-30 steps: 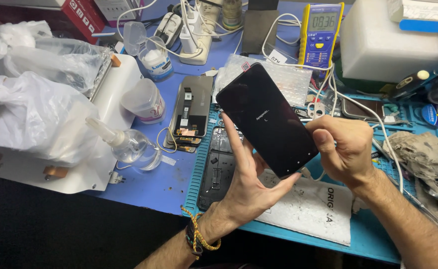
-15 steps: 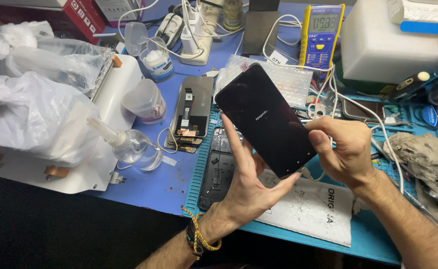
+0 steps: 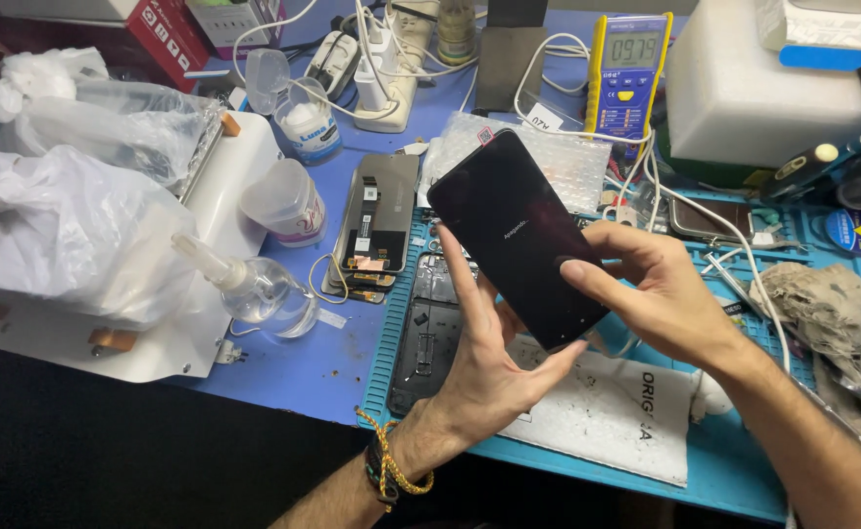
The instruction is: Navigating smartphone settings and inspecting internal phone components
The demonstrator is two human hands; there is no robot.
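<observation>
A black smartphone (image 3: 514, 230) with a dark, faintly lit screen is held tilted above the blue work mat (image 3: 734, 460). My left hand (image 3: 489, 367) cradles it from beneath, fingers along its left edge and lower corner. My right hand (image 3: 656, 294) grips its right side, the thumb lying on the lower part of the screen. Under the phone on the mat lies an opened phone frame (image 3: 428, 338). A detached display panel (image 3: 376, 225) with its flex cable lies just left of the mat.
A clear dropper bottle (image 3: 254, 289) and lidded jars (image 3: 288, 201) stand left, beside crumpled plastic bags (image 3: 68, 225). A yellow multimeter (image 3: 629, 73), a power strip with cables (image 3: 381, 59) and a white box (image 3: 763, 88) are behind. A dirty rag (image 3: 832, 313) lies right, a white sheet (image 3: 607, 407) below.
My right thumb has moved from the phone's right edge onto the lower screen. The phone stays at much the same tilt in my left hand.
</observation>
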